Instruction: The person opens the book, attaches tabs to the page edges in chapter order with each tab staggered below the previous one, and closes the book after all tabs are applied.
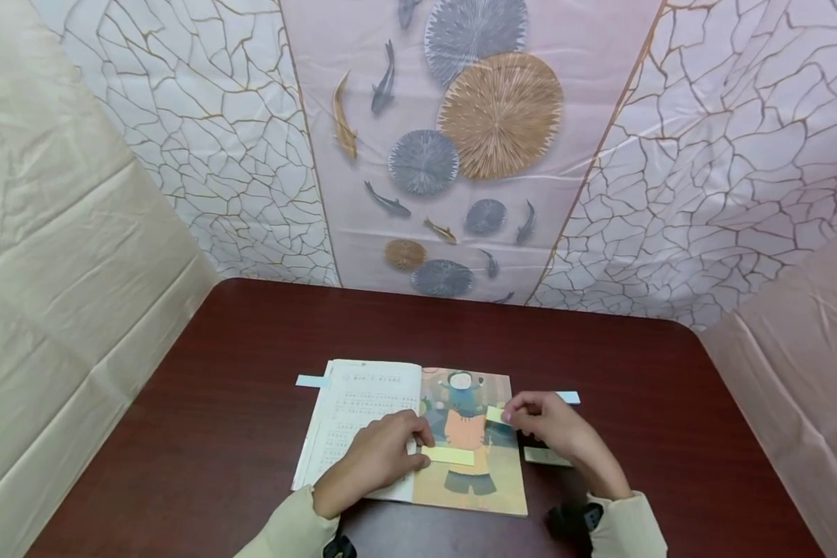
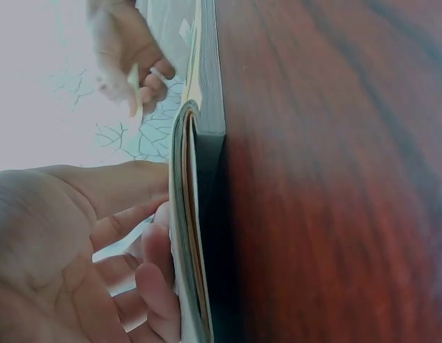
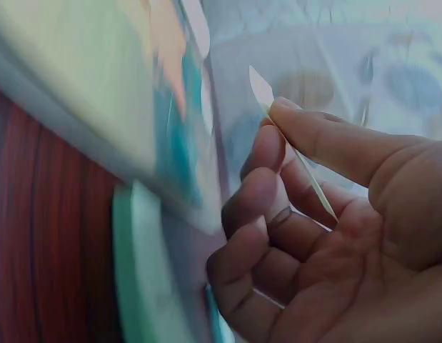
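1. Nearest the head camera lie two pale sleeves, and from them the left hand (image 1: pixel 377 457) rests on an open book (image 1: pixel 363 418), its fingers straight and pressing down near the gutter.
2. Beside those fingertips lies a pale yellow paper strip (image 1: pixel 448 455), long and narrow, flat across the picture page and touching it.
3. That right-hand page shows a painted figure in an orange top and dark shorts against a teal and tan ground; the left-hand page is white with lines of print.
4. Over the picture page, the right hand (image 1: pixel 547 422) pinches a second yellow strip (image 1: pixel 495 415) between thumb and forefinger, held above the painted figure's shoulder.
5. From the right wrist view this strip (image 3: pixel 292 146) looks thin and edge-on, with a rounded tip; the page behind is blurred, so its detail is hard to tell.
6. A light blue strip (image 1: pixel 311 380) pokes out past the book's left edge, and another blue strip (image 1: pixel 568 397) lies just behind the right hand.
7. A pale green strip (image 1: pixel 545 456) lies on the dark red-brown table (image 1: pixel 216 403), just beside the book's right edge.
8. The book sits near the table's front middle.
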Demonstrator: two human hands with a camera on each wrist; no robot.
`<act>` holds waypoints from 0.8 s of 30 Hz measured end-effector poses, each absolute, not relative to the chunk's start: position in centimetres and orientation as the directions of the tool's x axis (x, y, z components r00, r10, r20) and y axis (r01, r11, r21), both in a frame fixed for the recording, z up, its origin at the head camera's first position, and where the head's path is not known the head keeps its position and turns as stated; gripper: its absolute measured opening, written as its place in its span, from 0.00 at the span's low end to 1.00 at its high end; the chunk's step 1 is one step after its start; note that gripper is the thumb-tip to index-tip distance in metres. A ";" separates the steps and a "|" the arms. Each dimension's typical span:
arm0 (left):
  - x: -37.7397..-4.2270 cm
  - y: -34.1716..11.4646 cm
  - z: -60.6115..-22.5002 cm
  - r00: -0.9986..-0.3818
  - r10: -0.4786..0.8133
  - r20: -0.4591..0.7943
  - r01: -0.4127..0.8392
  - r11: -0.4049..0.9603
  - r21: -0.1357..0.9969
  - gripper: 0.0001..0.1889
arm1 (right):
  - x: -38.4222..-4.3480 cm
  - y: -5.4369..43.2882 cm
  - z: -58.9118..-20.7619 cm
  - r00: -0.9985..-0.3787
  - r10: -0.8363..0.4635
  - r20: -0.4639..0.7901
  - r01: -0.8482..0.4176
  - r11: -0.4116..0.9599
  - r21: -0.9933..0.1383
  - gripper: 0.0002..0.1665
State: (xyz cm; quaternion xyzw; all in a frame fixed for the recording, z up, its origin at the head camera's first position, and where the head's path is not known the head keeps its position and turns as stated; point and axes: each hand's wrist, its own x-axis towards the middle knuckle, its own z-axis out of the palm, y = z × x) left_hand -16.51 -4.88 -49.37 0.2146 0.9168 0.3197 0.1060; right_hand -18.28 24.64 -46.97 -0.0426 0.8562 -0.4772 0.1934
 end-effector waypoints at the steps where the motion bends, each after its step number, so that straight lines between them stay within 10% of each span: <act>1: -16.5 -4.9 -49.3 -0.886 0.460 -0.059 0.323 0.703 0.633 0.11 | -18.4 25.2 -47.1 -0.917 -0.259 -0.302 0.119 0.545 -0.830 0.07; 24: -16.7 -4.9 -49.5 -0.881 0.466 -0.077 0.320 0.709 0.628 0.10 | -19.9 27.5 -47.8 -0.885 -0.265 -0.382 0.135 0.640 -0.756 0.10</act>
